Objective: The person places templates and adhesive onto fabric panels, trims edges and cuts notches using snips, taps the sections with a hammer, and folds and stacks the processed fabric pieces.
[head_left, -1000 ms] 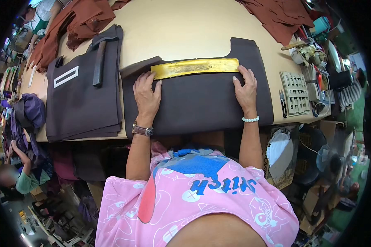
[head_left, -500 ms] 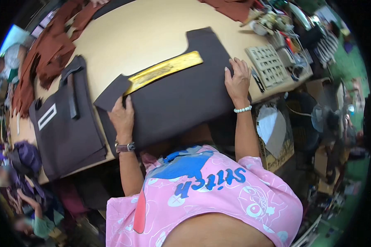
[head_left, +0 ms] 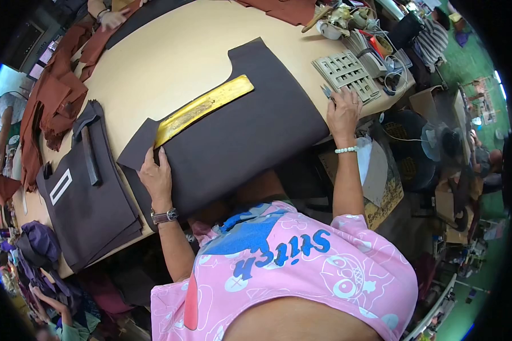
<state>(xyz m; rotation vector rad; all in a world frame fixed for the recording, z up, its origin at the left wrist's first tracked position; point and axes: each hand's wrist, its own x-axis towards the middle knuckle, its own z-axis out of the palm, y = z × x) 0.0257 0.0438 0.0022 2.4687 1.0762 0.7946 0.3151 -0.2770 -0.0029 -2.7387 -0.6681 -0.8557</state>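
Observation:
A dark brown fabric panel [head_left: 256,125] with a cut-out upper edge lies on the table before me. On it rests a long yellow strip-shaped template [head_left: 210,108], set at a slant along that edge. My left hand [head_left: 155,177] lies on the fabric at the template's lower left end, thumb and forefinger apart. Off the panel's right side, my right hand [head_left: 344,116] has its fingers closed on small snips [head_left: 326,91], whose pointed tips stick out beyond them. The snips' handles are hidden by the fingers.
Left of the panel are stacked dark pieces [head_left: 96,210] with a white rectangular frame [head_left: 61,186] and a dark strip [head_left: 90,156]. Rust-coloured fabric [head_left: 60,108] lies farther left. A slotted beige rack [head_left: 347,74] sits at the right. Another person's hand [head_left: 112,20] is at the far edge.
My right hand has left the panel, moved right and taken up the snips beside the rack. My left hand stays at the template's end. The whole view has shifted.

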